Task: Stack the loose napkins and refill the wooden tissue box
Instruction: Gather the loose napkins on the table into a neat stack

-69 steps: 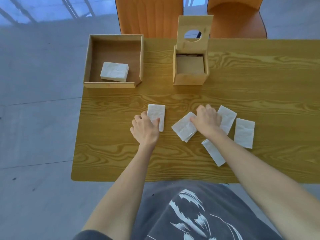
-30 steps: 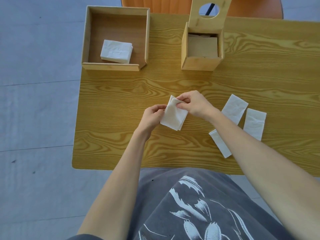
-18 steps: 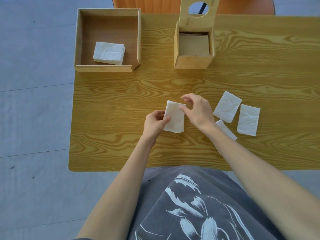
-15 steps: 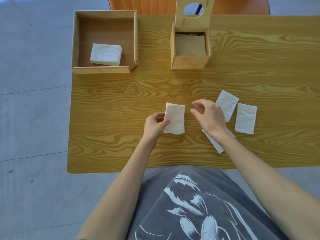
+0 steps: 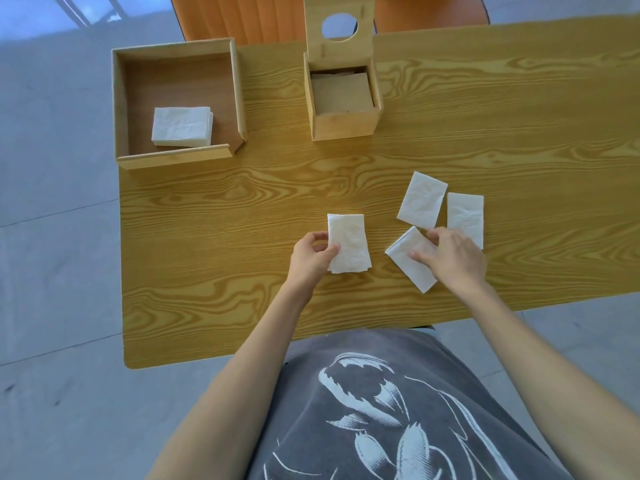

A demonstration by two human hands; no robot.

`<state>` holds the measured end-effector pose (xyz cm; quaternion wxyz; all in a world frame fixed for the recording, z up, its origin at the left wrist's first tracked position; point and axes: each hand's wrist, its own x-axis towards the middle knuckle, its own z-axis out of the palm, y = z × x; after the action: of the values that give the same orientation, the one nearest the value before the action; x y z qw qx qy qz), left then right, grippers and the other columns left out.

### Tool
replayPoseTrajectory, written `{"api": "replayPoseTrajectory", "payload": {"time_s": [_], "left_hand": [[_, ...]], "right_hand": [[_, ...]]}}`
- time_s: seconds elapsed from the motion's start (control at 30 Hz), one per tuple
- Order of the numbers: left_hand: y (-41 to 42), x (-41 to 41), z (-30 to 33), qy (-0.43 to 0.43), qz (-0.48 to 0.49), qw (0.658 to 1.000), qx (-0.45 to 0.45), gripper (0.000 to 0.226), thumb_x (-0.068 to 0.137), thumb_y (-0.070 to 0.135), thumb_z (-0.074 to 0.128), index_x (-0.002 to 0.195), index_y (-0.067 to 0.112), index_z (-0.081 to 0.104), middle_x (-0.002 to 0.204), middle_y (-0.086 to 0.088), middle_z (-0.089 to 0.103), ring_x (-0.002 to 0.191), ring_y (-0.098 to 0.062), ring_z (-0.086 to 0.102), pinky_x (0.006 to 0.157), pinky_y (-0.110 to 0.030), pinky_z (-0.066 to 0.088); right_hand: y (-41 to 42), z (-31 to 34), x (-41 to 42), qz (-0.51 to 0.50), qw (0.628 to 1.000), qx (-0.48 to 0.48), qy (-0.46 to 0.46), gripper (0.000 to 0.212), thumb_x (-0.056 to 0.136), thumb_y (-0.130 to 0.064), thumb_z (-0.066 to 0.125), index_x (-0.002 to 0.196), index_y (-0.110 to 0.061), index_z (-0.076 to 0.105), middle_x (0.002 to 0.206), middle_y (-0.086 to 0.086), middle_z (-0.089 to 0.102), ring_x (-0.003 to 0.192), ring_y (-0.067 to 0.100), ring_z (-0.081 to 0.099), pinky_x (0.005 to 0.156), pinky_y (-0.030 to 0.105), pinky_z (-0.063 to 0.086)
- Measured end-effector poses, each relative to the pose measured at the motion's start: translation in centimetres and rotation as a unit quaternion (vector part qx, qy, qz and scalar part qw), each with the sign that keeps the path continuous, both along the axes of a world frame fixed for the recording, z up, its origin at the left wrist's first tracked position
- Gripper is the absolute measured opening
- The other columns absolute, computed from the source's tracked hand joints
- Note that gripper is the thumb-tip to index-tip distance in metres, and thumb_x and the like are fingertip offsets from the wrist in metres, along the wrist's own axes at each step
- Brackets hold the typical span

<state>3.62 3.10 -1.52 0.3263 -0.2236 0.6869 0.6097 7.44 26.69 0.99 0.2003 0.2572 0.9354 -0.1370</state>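
Note:
My left hand (image 5: 311, 254) pinches the left edge of a small stack of white napkins (image 5: 349, 242) lying on the wooden table (image 5: 242, 202). My right hand (image 5: 450, 256) rests fingers-down on a loose folded napkin (image 5: 410, 261) to the right of the stack. Two more loose napkins lie beyond it: one tilted (image 5: 422, 199) and one upright (image 5: 465, 216). The wooden tissue box (image 5: 344, 124) stands at the back centre, lid (image 5: 339, 27) raised, brown inside.
An open wooden tray (image 5: 173, 155) at the back left holds a stack of white napkins (image 5: 183, 126). Orange chairs (image 5: 242, 19) stand behind the table. The table's near edge runs just in front of my torso.
Both hands had joined two napkins into one stack. The right hand then let go and moved right onto the loose napkin. The left hand stayed on the stack.

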Motion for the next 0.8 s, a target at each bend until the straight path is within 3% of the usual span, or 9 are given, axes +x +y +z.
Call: {"api": "replayPoseTrajectory", "payload": {"time_s": [0.23, 0.37, 0.47, 0.6, 0.8], "left_hand": [[0.1, 0.3, 0.0, -0.006, 0.008, 1.0, 0.01, 0.028, 0.091, 0.017, 0.065, 0.118, 0.015, 0.056, 0.113, -0.01, 0.071, 0.101, -0.023, 0.071, 0.086, -0.041, 0.059], [0.1, 0.5, 0.0, -0.009, 0.017, 1.0, 0.014, 0.032, 0.091, 0.015, 0.065, 0.121, 0.012, 0.056, 0.114, -0.011, 0.071, 0.101, -0.023, 0.071, 0.085, -0.039, 0.06], [0.0, 0.7, -0.1, -0.008, 0.023, 1.0, 0.018, 0.032, 0.091, 0.014, 0.065, 0.122, 0.012, 0.056, 0.114, -0.012, 0.071, 0.098, -0.022, 0.071, 0.078, -0.035, 0.06], [0.1, 0.9, -0.1, -0.023, 0.033, 0.999, 0.037, 0.035, 0.093, 0.013, 0.063, 0.127, 0.011, 0.054, 0.11, -0.009, 0.073, 0.086, -0.015, 0.072, 0.065, -0.024, 0.056], [0.3, 1.1, -0.1, -0.026, 0.033, 0.998, 0.056, 0.034, 0.095, 0.013, 0.061, 0.129, 0.011, 0.057, 0.104, -0.006, 0.072, 0.086, -0.016, 0.071, 0.071, -0.025, 0.058]], "right_hand": [[-0.8, -0.6, 0.3, 0.003, 1.0, -0.005, 0.009, 0.036, 0.079, -0.045, 0.076, 0.102, -0.019, 0.065, 0.111, 0.007, 0.064, 0.108, 0.029, 0.058, 0.089, 0.043, 0.04], [-1.0, -0.5, 0.4, -0.017, 0.999, -0.037, 0.025, 0.039, 0.081, -0.039, 0.076, 0.109, -0.019, 0.057, 0.09, -0.008, 0.062, 0.1, 0.025, 0.064, 0.088, 0.042, 0.039], [-0.9, -0.7, 0.5, -0.019, 0.999, -0.05, 0.011, 0.044, 0.084, -0.041, 0.074, 0.119, -0.019, 0.061, 0.099, -0.003, 0.068, 0.105, 0.025, 0.063, 0.089, 0.042, 0.04], [-0.7, -0.9, 0.7, -0.017, 0.999, -0.037, 0.009, 0.037, 0.081, -0.046, 0.074, 0.108, -0.021, 0.069, 0.111, 0.006, 0.067, 0.108, 0.028, 0.06, 0.089, 0.042, 0.046], [-1.0, 0.0, 0.9, -0.072, 0.985, -0.149, 0.056, 0.03, 0.084, -0.027, 0.075, 0.106, -0.016, 0.058, 0.092, -0.002, 0.065, 0.091, 0.021, 0.063, 0.076, 0.034, 0.05]]}}
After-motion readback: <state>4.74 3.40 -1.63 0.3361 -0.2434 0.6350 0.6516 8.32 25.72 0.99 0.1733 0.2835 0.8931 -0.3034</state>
